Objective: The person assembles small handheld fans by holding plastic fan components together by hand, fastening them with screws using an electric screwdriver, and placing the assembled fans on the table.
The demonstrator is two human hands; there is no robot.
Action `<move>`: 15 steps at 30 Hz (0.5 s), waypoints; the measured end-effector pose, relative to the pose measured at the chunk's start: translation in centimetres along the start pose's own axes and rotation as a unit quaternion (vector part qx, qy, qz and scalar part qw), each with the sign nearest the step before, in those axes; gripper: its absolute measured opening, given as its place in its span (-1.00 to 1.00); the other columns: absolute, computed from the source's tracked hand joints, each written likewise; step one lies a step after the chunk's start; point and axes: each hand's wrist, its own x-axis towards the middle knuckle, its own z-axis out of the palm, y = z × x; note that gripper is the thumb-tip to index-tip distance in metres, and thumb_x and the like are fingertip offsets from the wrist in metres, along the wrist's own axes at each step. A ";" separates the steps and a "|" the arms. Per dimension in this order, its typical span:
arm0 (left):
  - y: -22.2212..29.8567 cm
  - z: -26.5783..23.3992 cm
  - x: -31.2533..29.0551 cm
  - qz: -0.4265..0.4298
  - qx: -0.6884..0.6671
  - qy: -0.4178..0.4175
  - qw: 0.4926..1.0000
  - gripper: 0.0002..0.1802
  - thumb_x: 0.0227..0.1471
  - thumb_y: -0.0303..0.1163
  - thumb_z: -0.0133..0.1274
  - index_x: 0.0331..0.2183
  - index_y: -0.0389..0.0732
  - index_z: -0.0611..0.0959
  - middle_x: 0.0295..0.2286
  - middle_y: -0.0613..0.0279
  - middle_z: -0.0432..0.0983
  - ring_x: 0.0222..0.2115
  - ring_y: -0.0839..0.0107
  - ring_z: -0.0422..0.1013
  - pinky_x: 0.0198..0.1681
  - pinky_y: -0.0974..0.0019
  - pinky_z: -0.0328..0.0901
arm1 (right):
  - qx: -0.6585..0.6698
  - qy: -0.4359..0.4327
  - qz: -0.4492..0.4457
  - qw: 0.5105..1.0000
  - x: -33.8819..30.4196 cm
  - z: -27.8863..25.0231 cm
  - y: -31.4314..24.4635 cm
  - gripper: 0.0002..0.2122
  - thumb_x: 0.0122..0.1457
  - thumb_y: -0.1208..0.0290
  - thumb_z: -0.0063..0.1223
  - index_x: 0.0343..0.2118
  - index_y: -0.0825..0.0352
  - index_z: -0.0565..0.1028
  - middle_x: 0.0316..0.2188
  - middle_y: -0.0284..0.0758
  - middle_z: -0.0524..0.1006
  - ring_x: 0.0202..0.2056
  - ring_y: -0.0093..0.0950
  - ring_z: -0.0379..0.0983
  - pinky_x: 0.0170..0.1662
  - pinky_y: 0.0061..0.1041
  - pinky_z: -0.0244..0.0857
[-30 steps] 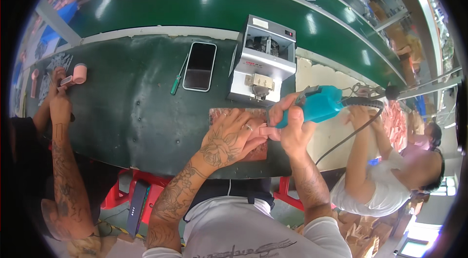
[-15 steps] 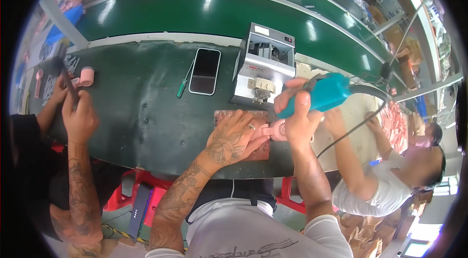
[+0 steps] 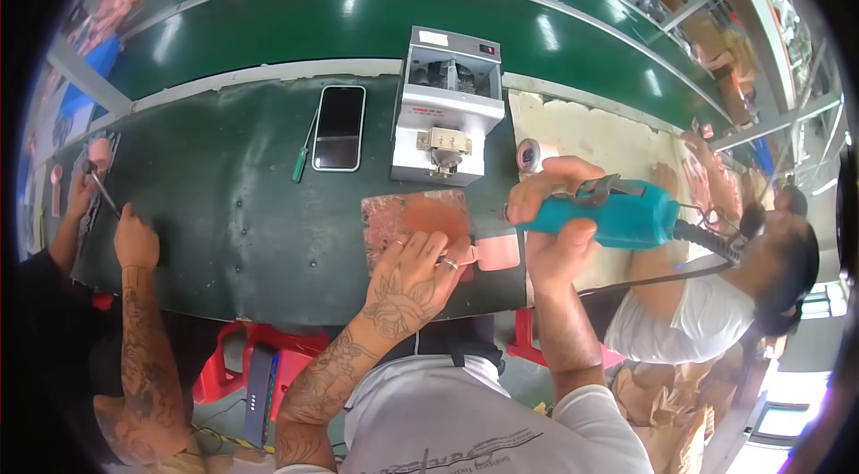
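My left hand [image 3: 416,273], tattooed and wearing a ring, is closed on the handle end of a pink handheld fan [image 3: 497,252]. The fan lies low over a worn reddish pad [image 3: 380,214], its round head pointing right past the pad's edge. Its handle is mostly hidden under my fingers. In my right hand [image 3: 559,246] is a teal electric screwdriver [image 3: 617,213], held nearly level just right of the fan. The screwdriver's narrow end points left over the pad, apart from the fan. A dark cord runs from its back end.
A grey screw-feeder machine [image 3: 438,129] stands behind the pad. Left of it lie a phone [image 3: 340,129] and a green-handled screwdriver [image 3: 301,161]. Another pink fan [image 3: 531,156] sits at right. Co-workers work on both sides; the left one's hand [image 3: 136,241] holds a tool. A green conveyor [image 3: 268,17] runs behind.
The fan has turned, so its grille no longer faces up. My right hand has swung the electric screwdriver lower and to the right. The view has shifted a little; the left co-worker's tool is lower.
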 end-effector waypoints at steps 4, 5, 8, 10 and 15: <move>0.4 -0.3 0.4 -0.021 -0.036 -0.005 0.999 -0.74 -0.02 -0.29 0.33 -0.26 -0.13 0.67 -0.42 0.25 0.46 -0.38 0.20 0.48 -0.39 0.18 0.34 | 0.115 0.046 0.026 0.992 -0.4 -1.3 -1.2 0.08 0.12 -0.63 -0.33 0.24 0.51 0.24 -0.44 -0.23 0.44 -0.40 -0.38 0.37 -0.28 -0.32 0.24; 0.5 -0.4 0.3 -0.028 -0.050 -0.017 0.998 -0.75 0.00 -0.31 0.32 -0.26 -0.15 0.67 -0.41 0.23 0.48 -0.39 0.18 0.49 -0.41 0.18 0.35 | 0.143 0.036 0.030 0.989 -0.7 -2.1 -1.2 0.08 0.16 -0.57 -0.41 0.32 0.53 0.17 -0.39 -0.18 0.43 -0.35 -0.35 0.34 -0.24 -0.30 0.21; 0.9 -0.4 -1.0 -0.132 -0.216 -0.041 0.966 -0.71 0.12 -0.25 0.26 -0.20 -0.21 0.61 -0.32 0.14 0.55 -0.37 0.16 0.54 -0.29 0.14 0.43 | 0.127 0.021 -0.002 0.992 -1.9 -3.1 -1.8 -0.01 0.21 -0.44 -0.35 0.34 0.53 0.15 -0.39 -0.18 0.42 -0.34 -0.33 0.35 -0.24 -0.29 0.21; 1.4 -0.3 -2.4 -0.219 -0.305 -0.063 0.925 -0.70 0.19 -0.25 0.21 -0.17 -0.24 0.56 -0.30 0.11 0.59 -0.36 0.21 0.57 -0.29 0.17 0.45 | 0.125 0.048 -0.013 0.991 -3.0 -3.2 -2.0 -0.11 0.25 -0.34 -0.38 0.26 0.54 0.28 -0.47 -0.22 0.41 -0.42 -0.34 0.33 -0.31 -0.33 0.20; 3.2 -0.4 -2.8 -0.385 -0.652 -0.058 0.650 -0.69 0.38 -0.31 0.02 -0.04 -0.35 0.41 -0.09 -0.07 0.61 -0.17 0.35 0.60 -0.14 0.27 0.53 | 0.208 0.074 -0.012 0.975 -5.8 -4.2 -2.0 -0.10 0.20 -0.47 -0.44 -0.10 0.52 0.48 -0.61 -0.23 0.40 -0.59 -0.35 0.31 -0.47 -0.34 0.18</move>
